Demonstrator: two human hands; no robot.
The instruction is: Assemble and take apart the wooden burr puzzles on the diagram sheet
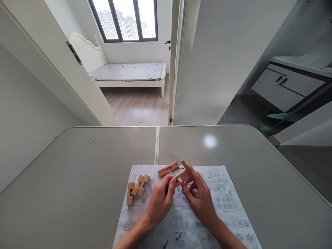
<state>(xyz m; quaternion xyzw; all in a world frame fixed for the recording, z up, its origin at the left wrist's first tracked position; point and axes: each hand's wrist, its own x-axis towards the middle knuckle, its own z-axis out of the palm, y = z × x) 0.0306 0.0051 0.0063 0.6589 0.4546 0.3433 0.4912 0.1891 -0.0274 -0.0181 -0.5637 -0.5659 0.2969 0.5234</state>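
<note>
- Wooden pieces, held: a pale notched bar and a slim reddish-brown bar, both raised over the upper middle of the sheet; their ends appear to meet in front of the right fingers.
- Left hand: back turned up, fingers nearly closed, thumb and index finger pinching the near end of the pale notched bar; remaining fingers curled beneath, mostly hidden.
- Left forearm: enters from the bottom edge, slanting up and to the right, wrist roughly in line.
- Right hand: partly closed, index finger reaching forward along the slim reddish-brown bar, which stands tilted; thumb directed inward toward the joined ends, other fingers bent behind.
- Right forearm: enters from the bottom edge, slanting up and to the left, mirroring its partner; hands near each other, apart at the wrists.
- Wooden piece, reddish, slotted: lying at the sheet's far edge, just beyond the left fingers.
- Wooden pieces, tan, loose: an upended-looking notched block and a stepped cluster beside it, left of the left hand.
- Sheet, white, printed with small diagrams: beneath both hands, on a grey table.
</note>
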